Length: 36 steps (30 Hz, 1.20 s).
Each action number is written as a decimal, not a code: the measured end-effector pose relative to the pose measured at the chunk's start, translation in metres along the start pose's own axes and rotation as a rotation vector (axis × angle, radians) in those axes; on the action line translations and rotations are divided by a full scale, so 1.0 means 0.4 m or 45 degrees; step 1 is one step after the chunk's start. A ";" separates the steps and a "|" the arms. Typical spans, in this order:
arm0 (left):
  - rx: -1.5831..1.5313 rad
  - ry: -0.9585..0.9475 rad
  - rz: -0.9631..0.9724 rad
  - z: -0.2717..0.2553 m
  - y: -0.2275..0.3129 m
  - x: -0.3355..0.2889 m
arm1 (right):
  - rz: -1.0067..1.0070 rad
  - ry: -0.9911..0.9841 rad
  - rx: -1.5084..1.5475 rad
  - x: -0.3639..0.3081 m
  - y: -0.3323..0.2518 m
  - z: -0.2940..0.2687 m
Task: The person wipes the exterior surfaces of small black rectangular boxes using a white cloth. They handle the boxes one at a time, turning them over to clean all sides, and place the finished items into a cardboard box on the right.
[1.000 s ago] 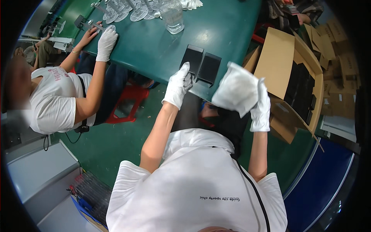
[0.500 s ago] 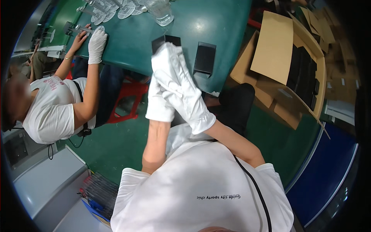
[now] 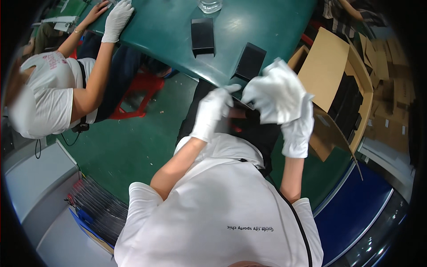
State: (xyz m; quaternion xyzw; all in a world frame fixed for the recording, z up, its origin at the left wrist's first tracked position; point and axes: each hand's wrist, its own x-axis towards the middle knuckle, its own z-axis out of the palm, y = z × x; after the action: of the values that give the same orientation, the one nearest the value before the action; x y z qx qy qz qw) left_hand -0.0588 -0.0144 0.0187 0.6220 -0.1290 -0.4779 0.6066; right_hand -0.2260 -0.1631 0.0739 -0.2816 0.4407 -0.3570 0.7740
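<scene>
My right hand [image 3: 299,127], in a white glove, is closed on a crumpled white cloth [image 3: 278,91], blurred by motion, to the right of the table corner. My left hand [image 3: 213,111], gloved in white too, is by the near table edge with a finger stretched out and nothing seen in it. Just beyond my hands, a black box [image 3: 250,61] lies tilted in angle near the corner of the green table [image 3: 164,42]. Farther off and to its left is a second black box [image 3: 203,37]. Neither hand touches either box.
A clear glass [image 3: 210,5] stands at the far edge of view. Right of the table, an open cardboard carton [image 3: 324,66] holds several black boxes [image 3: 344,107]. A co-worker's gloved hand [image 3: 118,20] rests over the table at left, near a red stool [image 3: 138,95].
My hands, earlier together over the left black box, have come apart. The right one swung right with the cloth; the left drew back to the table edge. The view has shifted.
</scene>
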 end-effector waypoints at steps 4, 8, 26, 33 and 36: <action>-0.118 -0.040 -0.093 0.117 0.029 0.049 | -0.640 -0.399 -0.693 0.054 -0.067 0.130; -0.094 0.025 -0.142 0.162 0.024 0.115 | -1.182 -0.634 -1.212 0.193 -0.011 0.177; 0.278 0.050 0.923 0.108 -0.074 0.100 | 0.146 -0.774 -0.421 0.117 0.045 -0.010; 0.957 0.268 0.906 0.108 -0.059 0.109 | -0.364 0.037 -0.372 0.057 -0.114 0.044; 0.986 0.233 0.982 0.115 -0.033 0.099 | -0.816 -0.150 -0.863 0.063 -0.078 0.091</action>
State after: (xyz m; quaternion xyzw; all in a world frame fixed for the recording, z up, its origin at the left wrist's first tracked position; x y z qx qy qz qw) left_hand -0.0787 -0.0698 -0.0013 0.7464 -0.4604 -0.0828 0.4734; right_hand -0.1944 -0.1970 0.1016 -0.6601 0.3787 -0.3974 0.5128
